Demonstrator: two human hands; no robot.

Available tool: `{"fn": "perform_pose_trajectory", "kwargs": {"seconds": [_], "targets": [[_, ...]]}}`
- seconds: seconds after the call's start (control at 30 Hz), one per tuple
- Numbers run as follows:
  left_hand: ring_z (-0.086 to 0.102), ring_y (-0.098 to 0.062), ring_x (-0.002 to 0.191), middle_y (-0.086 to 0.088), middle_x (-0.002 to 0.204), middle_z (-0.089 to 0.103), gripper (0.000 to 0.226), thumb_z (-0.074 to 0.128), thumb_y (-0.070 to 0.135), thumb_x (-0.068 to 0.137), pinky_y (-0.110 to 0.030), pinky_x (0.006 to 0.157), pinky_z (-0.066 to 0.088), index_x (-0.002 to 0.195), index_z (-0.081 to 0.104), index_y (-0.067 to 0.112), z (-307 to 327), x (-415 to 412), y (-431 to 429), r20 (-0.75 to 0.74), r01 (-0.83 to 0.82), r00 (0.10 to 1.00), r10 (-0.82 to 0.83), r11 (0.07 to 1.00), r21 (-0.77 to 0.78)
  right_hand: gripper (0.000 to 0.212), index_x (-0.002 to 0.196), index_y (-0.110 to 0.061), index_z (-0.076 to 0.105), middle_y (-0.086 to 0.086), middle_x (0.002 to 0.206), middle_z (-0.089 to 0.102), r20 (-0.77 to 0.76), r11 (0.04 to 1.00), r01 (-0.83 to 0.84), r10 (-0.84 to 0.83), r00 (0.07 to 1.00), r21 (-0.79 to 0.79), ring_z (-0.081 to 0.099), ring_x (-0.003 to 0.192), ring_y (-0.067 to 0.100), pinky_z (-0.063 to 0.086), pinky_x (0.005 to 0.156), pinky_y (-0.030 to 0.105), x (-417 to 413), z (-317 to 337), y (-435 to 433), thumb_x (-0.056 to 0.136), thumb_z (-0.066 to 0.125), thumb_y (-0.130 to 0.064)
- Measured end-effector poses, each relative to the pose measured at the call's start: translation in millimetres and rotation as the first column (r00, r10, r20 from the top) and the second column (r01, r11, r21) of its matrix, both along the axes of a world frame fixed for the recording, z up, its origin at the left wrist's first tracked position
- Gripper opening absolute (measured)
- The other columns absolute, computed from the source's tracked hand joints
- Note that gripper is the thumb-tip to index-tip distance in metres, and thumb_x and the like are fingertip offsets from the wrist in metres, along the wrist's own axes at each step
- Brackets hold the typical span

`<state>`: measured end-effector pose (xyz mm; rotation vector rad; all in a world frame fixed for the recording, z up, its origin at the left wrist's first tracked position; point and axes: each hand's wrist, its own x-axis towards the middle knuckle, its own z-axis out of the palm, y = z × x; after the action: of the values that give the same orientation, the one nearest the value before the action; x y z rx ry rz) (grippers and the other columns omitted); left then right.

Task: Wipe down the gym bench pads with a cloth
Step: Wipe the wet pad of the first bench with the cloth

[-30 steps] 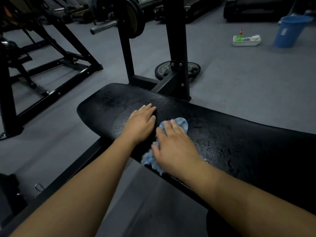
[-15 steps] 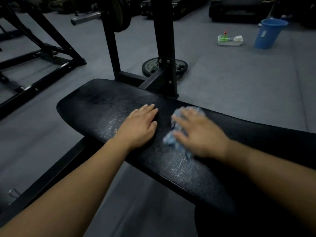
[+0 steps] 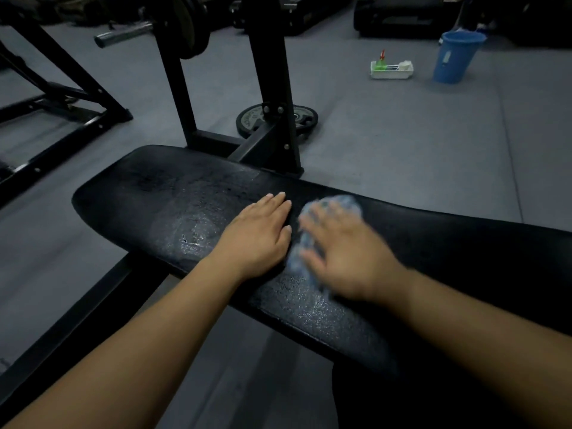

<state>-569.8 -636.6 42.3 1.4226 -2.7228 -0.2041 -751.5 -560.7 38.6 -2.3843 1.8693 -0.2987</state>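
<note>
Head view: left grip (image 3: 257, 233) lies flat, released, on bench pad (image 3: 173, 193); right grip (image 3: 346, 252), blurred, fingers straight, presses blue cloth (image 3: 346, 202).

The right hand (image 3: 346, 255) has slid the cloth (image 3: 345, 201) away from the near edge of the bench pad (image 3: 139, 187), where it hung over a second ago, toward the far edge, and it looks blurred now. A wet patch (image 3: 312, 308) now shows where it was.
</note>
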Motion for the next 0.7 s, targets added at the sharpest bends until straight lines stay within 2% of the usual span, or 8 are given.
{"fn": "perform_pose_trajectory", "kwargs": {"seconds": [0.1, 0.17, 0.23, 0.3, 0.47, 0.53, 0.63, 0.7], "targets": [[0.006, -0.015, 0.154, -0.002, 0.168, 0.010, 0.059, 0.029, 0.039, 0.105, -0.030, 0.123, 0.005, 0.159, 0.020, 0.017, 1.2, -2.5, 1.5, -0.009, 0.020, 1.000, -0.019, 1.000, 0.012, 0.070, 0.154, -0.026, 0.031, 0.004, 0.164, 0.021, -0.006, 0.957, -0.281, 0.283, 0.959, 0.072, 0.013, 0.152, 0.023, 0.006, 0.124, 0.042, -6.7, 1.0, 55.9, 0.095, 0.030, -0.063], [0.004, -0.014, 0.154, 0.000, 0.168, 0.009, 0.059, 0.029, 0.039, 0.105, -0.031, 0.124, 0.005, 0.159, 0.019, 0.018, 0.9, -7.3, 6.3, -0.020, 0.056, 0.998, -0.055, 0.998, 0.026, 0.074, 0.155, -0.031, 0.029, -0.001, 0.164, 0.020, -0.014, 0.984, -0.172, 0.173, 0.985, 0.054, 0.012, 0.152, 0.019, 0.004, 0.124, 0.037, -38.8, 1.1, 31.3, 0.090, 0.023, -0.067], [0.006, -0.014, 0.154, 0.000, 0.167, 0.011, 0.064, 0.022, 0.044, 0.100, -0.032, 0.124, 0.005, 0.159, 0.020, 0.019, -0.3, -16.5, 13.6, -0.016, 0.108, 0.994, -0.108, 0.994, 0.014, 0.082, 0.155, -0.029, 0.028, 0.001, 0.164, 0.021, -0.005, 0.996, 0.086, -0.086, 0.996, 0.032, 0.014, 0.152, 0.022, 0.008, 0.123, 0.037, -59.3, 1.6, -7.6, 0.085, 0.015, -0.069], [0.008, -0.015, 0.154, 0.000, 0.167, 0.014, 0.072, 0.014, 0.049, 0.093, -0.031, 0.124, 0.006, 0.159, 0.022, 0.019, -2.2, -24.4, 20.8, -0.015, 0.137, 0.991, -0.137, 0.991, 0.000, 0.079, 0.154, -0.023, 0.031, 0.006, 0.163, 0.025, -0.006, 0.982, 0.189, -0.189, 0.982, 0.007, 0.018, 0.151, 0.027, 0.011, 0.123, 0.039, -51.4, -0.5, -12.4, 0.088, 0.019, -0.065], [0.007, -0.013, 0.154, 0.000, 0.167, 0.012, 0.083, 0.005, 0.054, 0.086, -0.028, 0.122, 0.002, 0.159, 0.022, 0.018, -3.3, -27.3, 25.0, -0.042, 0.156, 0.987, -0.156, 0.988, 0.011, 0.068, 0.150, -0.021, 0.042, 0.007, 0.159, 0.035, -0.068, 0.963, -0.263, 0.267, 0.961, 0.066, 0.029, 0.148, 0.025, 0.023, 0.121, 0.045, -43.1, 2.1, 85.5, 0.094, 0.035, -0.058], [0.008, -0.014, 0.154, 0.000, 0.167, 0.012, 0.086, 0.002, 0.055, 0.084, -0.028, 0.122, 0.002, 0.159, 0.022, 0.018, -2.7, -30.3, 24.7, -0.033, 0.172, 0.985, -0.172, 0.985, 0.002, 0.066, 0.146, -0.019, 0.047, 0.007, 0.155, 0.042, -0.054, 0.987, -0.158, 0.159, 0.986, 0.020, 0.036, 0.145, 0.025, 0.028, 0.120, 0.044, -71.9, 1.8, 61.4, 0.093, 0.035, -0.057], [0.010, -0.015, 0.154, -0.001, 0.167, 0.013, 0.086, 0.003, 0.055, 0.084, -0.030, 0.123, 0.005, 0.158, 0.023, 0.017, -0.5, -38.9, 29.2, -0.027, 0.186, 0.982, -0.186, 0.982, -0.010, 0.075, 0.151, -0.022, 0.036, 0.006, 0.159, 0.032, -0.066, 0.978, 0.208, -0.206, 0.976, 0.034, 0.026, 0.148, 0.027, 0.017, 0.123, 0.040, -80.6, 5.1, 17.0, 0.089, 0.021, -0.061], [0.008, -0.015, 0.154, 0.000, 0.167, 0.012, 0.086, 0.003, 0.055, 0.084, -0.030, 0.124, 0.005, 0.159, 0.021, 0.017, 0.5, -46.6, 36.4, -0.023, 0.206, 0.978, -0.206, 0.979, -0.001, 0.068, 0.152, -0.021, 0.036, 0.008, 0.160, 0.031, -0.059, 0.991, 0.134, -0.134, 0.989, 0.004, 0.024, 0.149, 0.029, 0.013, 0.123, 0.041, -65.3, 6.0, 43.1, 0.094, 0.031, -0.055]]}}
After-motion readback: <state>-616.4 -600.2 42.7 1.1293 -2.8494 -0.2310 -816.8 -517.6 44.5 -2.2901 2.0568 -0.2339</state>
